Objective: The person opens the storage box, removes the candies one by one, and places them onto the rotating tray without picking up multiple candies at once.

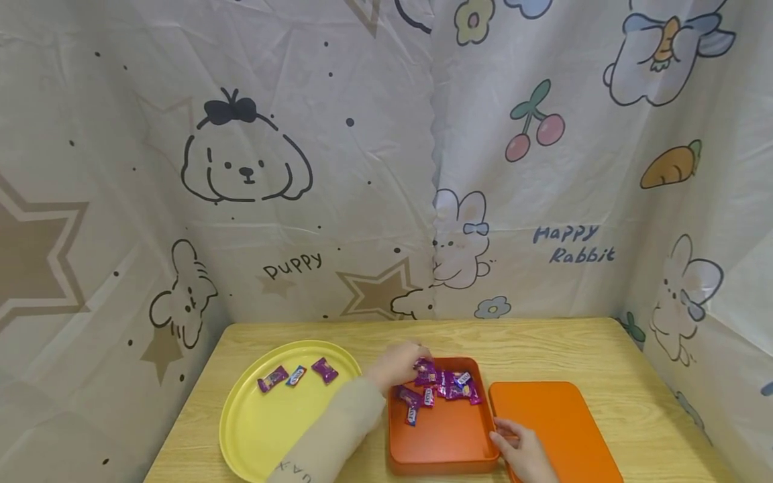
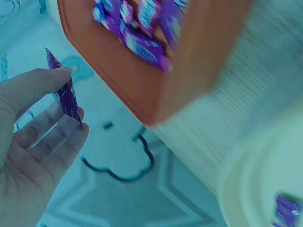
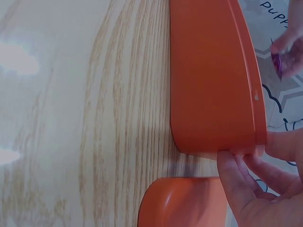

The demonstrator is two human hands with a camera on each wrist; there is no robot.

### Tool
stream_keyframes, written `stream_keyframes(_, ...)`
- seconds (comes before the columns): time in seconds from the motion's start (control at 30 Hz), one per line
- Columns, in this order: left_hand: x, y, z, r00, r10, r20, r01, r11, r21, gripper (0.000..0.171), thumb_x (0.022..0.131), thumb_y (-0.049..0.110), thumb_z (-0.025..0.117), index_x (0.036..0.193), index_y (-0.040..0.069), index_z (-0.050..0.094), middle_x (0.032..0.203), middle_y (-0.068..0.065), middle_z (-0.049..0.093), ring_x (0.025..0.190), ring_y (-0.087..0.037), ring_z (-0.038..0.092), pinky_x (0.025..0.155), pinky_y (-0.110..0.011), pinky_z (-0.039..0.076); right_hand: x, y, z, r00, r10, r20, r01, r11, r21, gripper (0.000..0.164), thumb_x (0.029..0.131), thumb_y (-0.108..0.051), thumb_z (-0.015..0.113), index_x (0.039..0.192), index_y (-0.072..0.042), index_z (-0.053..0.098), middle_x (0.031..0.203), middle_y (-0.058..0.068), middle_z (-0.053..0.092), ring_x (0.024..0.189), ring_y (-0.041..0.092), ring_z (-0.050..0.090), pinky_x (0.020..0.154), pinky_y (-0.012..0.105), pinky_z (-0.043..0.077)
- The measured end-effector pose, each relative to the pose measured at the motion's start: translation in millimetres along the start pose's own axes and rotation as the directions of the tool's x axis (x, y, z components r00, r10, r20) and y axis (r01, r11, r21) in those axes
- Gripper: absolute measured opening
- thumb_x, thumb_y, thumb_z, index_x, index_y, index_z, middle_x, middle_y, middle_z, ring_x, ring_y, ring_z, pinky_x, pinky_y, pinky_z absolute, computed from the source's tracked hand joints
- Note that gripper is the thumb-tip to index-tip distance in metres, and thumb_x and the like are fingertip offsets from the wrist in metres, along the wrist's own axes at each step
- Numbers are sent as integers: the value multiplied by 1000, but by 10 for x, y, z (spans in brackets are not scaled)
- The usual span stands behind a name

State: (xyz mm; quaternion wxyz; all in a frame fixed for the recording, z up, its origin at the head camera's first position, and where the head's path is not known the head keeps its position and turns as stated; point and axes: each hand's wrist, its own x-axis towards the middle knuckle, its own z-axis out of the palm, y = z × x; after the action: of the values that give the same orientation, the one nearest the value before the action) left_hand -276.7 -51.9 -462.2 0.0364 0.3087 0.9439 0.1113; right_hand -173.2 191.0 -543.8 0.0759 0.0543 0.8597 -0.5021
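Note:
My left hand (image 1: 395,365) is above the far left part of an orange box (image 1: 443,443). Between thumb and fingers it pinches a purple-wrapped candy (image 2: 66,94), seen edge-on in the left wrist view. Below it, several purple candies (image 1: 449,384) and small blue-and-red wrapped ones (image 1: 412,416) lie in the box, mostly toward the back. My right hand (image 1: 524,451) grips the box's right side near the front corner; in the right wrist view its thumb and fingers (image 3: 232,170) meet the rim and outer wall.
A round yellow plate (image 1: 274,436) at left bears two purple candies (image 1: 325,370) and one small blue-and-red one (image 1: 296,376). An orange lid (image 1: 558,419) lies right of the box on the wooden table (image 1: 640,402). Patterned cloth (image 1: 374,201) hangs behind and at both sides.

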Motion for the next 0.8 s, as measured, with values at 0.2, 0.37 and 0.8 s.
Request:
stream_keyframes(0.2, -238, -336, -100, 997, -61, -51, 55, 992, -113, 30, 75, -2, 67, 105, 6, 65, 100, -8, 60, 93, -22, 59, 81, -30, 50, -2, -18, 3, 1000, 20, 4, -19, 1000, -3, 41, 88, -15, 60, 116, 14, 53, 98, 20, 62, 86, 31, 63, 70, 37, 54)
stream_keyframes(0.37, -462, -637, -112, 985, -113, -130, 94, 985, -145, 33, 74, -2, 67, 106, 3, 64, 99, -11, 61, 91, -26, 60, 80, -38, 50, -4, -21, 7, 1000, 28, 8, -28, 1000, -10, 41, 88, -16, 59, 116, 14, 53, 98, 20, 62, 86, 31, 63, 70, 38, 54)
stream_keyframes(0.8, -883, -1075, 109, 950, -283, -131, 247, 940, -235, 29, 69, -5, 69, 98, -2, 65, 90, -12, 60, 85, -27, 58, 82, -42, 48, 0, -17, 21, 999, 32, 4, -32, 999, -8, 41, 89, -15, 59, 117, 14, 52, 100, 22, 62, 86, 31, 63, 69, 37, 54)
